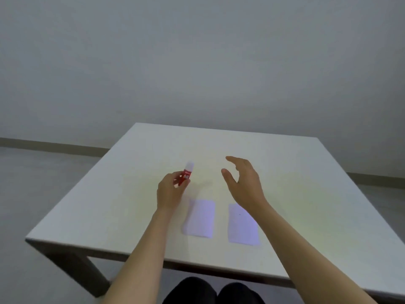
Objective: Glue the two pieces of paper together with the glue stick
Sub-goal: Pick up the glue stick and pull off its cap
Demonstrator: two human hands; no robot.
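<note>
My left hand (169, 193) grips a red glue stick (185, 175) with a white cap, held tilted above the table, its cap pointing up and to the right. To the right of it, my right hand (243, 181) hovers with fingers spread and holds nothing. Two white pieces of paper lie flat side by side near the table's front edge: the left paper (200, 218) below my left hand, and the right paper (242, 227), whose upper right part is hidden under my right wrist.
The pale square table (109, 205) stands in front of a plain grey wall. Its front edge runs just above my knees (213, 291). Grey floor shows on the left and at the far right.
</note>
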